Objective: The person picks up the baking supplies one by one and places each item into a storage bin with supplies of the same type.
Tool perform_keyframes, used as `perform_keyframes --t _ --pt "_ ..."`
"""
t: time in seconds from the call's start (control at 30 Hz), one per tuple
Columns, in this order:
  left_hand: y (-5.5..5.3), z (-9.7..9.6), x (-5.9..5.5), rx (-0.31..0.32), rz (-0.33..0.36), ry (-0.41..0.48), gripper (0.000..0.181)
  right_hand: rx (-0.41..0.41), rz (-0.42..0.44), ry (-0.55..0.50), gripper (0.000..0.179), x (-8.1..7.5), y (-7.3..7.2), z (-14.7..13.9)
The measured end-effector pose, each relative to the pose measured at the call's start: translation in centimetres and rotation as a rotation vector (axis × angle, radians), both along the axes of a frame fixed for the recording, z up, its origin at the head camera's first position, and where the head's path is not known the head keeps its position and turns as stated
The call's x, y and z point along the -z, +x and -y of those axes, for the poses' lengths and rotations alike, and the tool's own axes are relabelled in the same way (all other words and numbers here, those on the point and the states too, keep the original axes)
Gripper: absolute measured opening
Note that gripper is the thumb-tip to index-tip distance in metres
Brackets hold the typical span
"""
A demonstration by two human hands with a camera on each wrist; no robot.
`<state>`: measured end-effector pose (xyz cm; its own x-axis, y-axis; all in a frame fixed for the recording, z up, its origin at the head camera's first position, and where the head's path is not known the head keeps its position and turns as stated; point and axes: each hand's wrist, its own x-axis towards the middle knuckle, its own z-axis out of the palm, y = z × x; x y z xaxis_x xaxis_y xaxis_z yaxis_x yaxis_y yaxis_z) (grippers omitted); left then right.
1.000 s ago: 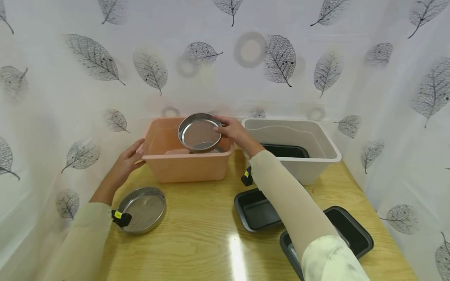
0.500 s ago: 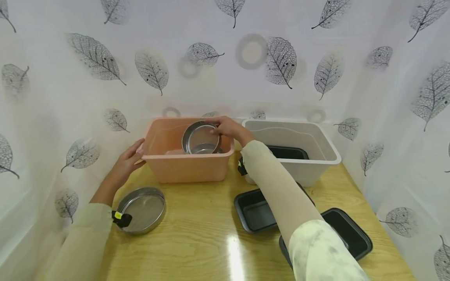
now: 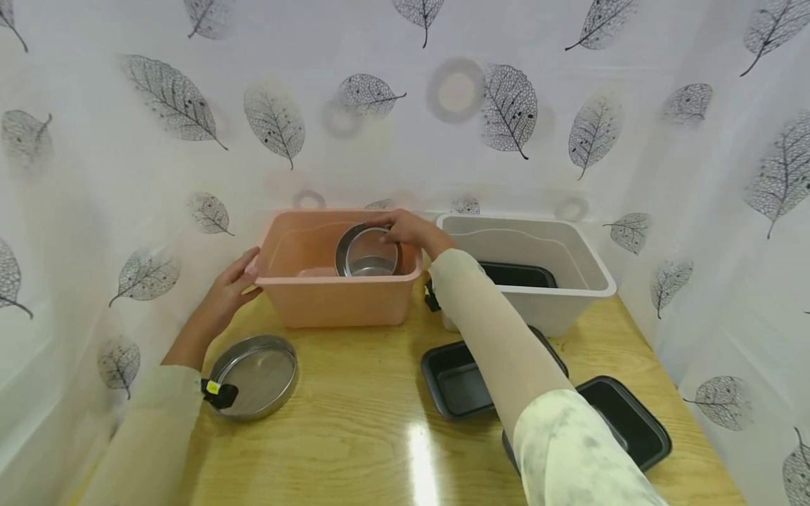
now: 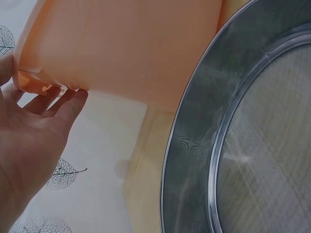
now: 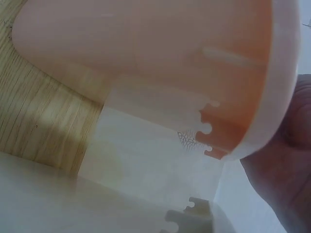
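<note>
A round metal sieve (image 3: 369, 246) stands tilted inside the orange plastic bin (image 3: 335, 302), toward its right end. My right hand (image 3: 408, 230) pinches its upper right rim, thumb inside and fingers behind. A lighter metal curve shows low in the sieve; I cannot tell whether it belongs to another one. In the right wrist view, the bin's wall hides the sieve and most of the right hand (image 5: 286, 155). My left hand (image 3: 228, 288) grips the bin's left rim, its fingers (image 4: 68, 109) curled under the edge. Another sieve (image 3: 256, 379) lies on the table by the left wrist.
Right of the orange bin stands a white bin (image 3: 538, 309) with a dark pan (image 3: 519, 274) in it. Several dark loaf pans (image 3: 458, 379) lie on the wooden table (image 3: 342, 436) at the right, partly under the right arm. A leaf-printed curtain (image 3: 405, 154) hangs behind.
The right hand has lowered the sieve from above the bin's rim into the orange bin, then shifted it slightly right. The left hand has stayed on the bin's rim.
</note>
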<state>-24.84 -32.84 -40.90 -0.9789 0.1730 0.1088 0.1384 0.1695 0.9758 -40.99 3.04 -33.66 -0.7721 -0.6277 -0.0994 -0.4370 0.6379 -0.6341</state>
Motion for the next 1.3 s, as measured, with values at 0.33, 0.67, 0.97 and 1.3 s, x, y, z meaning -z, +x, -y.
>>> perform_keyframes --t 0.33,0.67,0.97,1.3 --pt "0.2 0.0 -0.2 0.004 0.005 -0.005 0.067 -0.035 -0.016 0.080 0.057 0.7 0.2 0.8" --pt "0.1 0.0 0.0 -0.007 -0.002 -0.025 0.065 -0.033 0.036 0.109 0.056 0.9 0.4 1.1" --pt "0.0 -0.1 0.1 0.002 -0.004 -0.021 0.066 -0.040 -0.056 0.117 0.054 0.6 0.8 0.5" --pt "0.1 -0.1 0.0 -0.003 -0.001 0.003 0.065 -0.043 -0.020 -0.189 0.063 -0.8 3.3 -2.5"
